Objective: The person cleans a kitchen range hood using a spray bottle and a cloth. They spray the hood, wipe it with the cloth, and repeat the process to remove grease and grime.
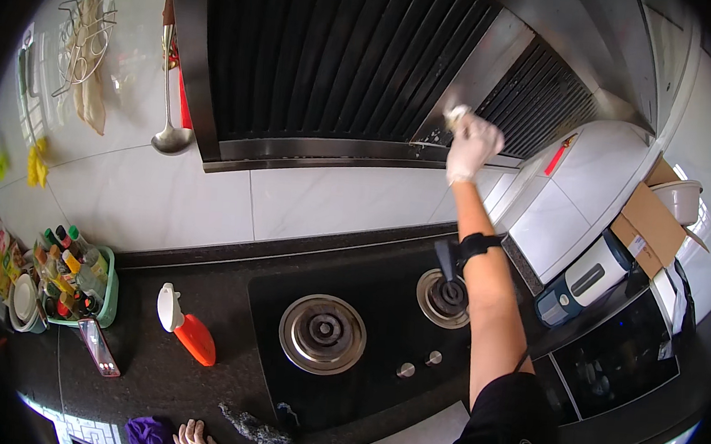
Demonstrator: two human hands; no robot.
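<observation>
My right hand, in a thin translucent glove, reaches up to the steel panel of the range hood. Its fingers are closed around a small whitish pad, too blurred to name more exactly. Whitish spots mark the panel's lower edge, near the pad. Down on the dark countertop rests my gloved left hand, fingers slightly apart and nothing in them. Just left of it lies a crumpled purple cloth. Grey foamy residue spreads to its right. An orange spray bottle with a white head is farther back.
Below my right arm is a black gas cooktop with two burners. At left stand a green basket of bottles and a phone. A ladle hangs beside the hood. A cardboard box sits at right.
</observation>
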